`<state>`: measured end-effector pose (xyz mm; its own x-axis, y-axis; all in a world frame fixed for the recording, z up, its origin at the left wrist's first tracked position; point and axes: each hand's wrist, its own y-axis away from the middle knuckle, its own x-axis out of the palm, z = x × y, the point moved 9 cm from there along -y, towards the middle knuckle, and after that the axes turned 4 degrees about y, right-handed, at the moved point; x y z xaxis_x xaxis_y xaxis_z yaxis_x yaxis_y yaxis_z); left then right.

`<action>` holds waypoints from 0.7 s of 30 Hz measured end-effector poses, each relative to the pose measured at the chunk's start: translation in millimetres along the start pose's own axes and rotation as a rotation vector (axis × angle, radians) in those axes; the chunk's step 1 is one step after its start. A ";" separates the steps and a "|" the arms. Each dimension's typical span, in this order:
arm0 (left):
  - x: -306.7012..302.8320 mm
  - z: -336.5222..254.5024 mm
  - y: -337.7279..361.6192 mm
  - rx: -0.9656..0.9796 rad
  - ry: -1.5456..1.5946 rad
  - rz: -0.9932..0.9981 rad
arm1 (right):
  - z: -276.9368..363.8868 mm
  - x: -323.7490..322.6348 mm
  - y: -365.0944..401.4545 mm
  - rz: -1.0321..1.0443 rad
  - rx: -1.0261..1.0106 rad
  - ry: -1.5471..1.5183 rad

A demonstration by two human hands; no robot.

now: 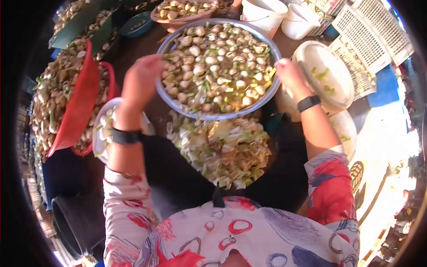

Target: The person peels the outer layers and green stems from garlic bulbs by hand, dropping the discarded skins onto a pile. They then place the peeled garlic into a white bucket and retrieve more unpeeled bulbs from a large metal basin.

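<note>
A large round metal basin [218, 116] full of small whitish bulbs [198, 70] with green bits stands in front of me. At its left rim is my left hand [144, 78], blurred, with its fingers curled and their hold unclear. My right hand [289, 73] is closed at the right rim, its fingertips against the edge; a small pale spot shows at the fingertips, too small to name. Both wrists wear dark bands. Below the basin, between my legs, lies a heap of peeled skins and leaf scraps [227, 149].
On the left, a red basin [73, 111] leans on a pile of bulbs [51, 93], near a white bowl [100, 133]. White buckets [264, 15] stand behind. To the right are a pale round tub [340, 75] and plastic crates [371, 33].
</note>
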<state>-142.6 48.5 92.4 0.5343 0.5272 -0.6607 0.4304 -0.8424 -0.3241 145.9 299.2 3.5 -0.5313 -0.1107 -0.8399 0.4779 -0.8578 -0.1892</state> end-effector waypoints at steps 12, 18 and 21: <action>193.8 -39.8 60.0 0.003 0.413 0.500 | -101.1 166.2 -50.8 0.125 -0.249 0.821; 209.3 -24.0 47.8 -0.114 0.411 0.578 | -108.8 176.6 -74.8 0.337 -0.035 1.065; 211.4 -25.9 45.1 -0.094 0.431 0.543 | -128.7 194.2 -75.2 0.402 0.018 1.033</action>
<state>8.6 124.8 -44.4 0.9241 0.0474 -0.3791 0.0714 -0.9962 0.0494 96.9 406.8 -210.9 0.5034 0.0824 -0.8601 0.4699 -0.8614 0.1925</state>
